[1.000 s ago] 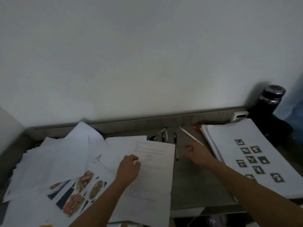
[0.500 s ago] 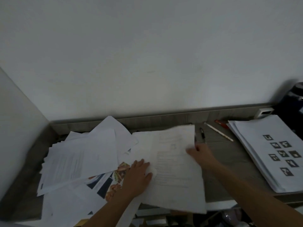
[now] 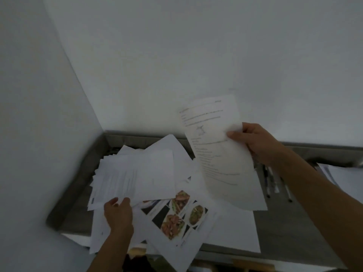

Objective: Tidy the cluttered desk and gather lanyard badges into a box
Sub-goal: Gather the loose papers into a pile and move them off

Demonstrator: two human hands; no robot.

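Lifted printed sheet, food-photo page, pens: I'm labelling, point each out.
Lifted white printed paper sheet (image 3: 220,154): head view, text area.
White page with colour food photos (image 3: 172,222): head view, a photo.
Slim dark pens (image 3: 266,181): head view, one barrel.

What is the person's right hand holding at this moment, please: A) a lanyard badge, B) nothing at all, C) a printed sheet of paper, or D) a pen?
C: the right hand pinches a printed sheet by its edge, thumb on the front, holding it up above the desk, while the pens lie on the desk below the wrist.
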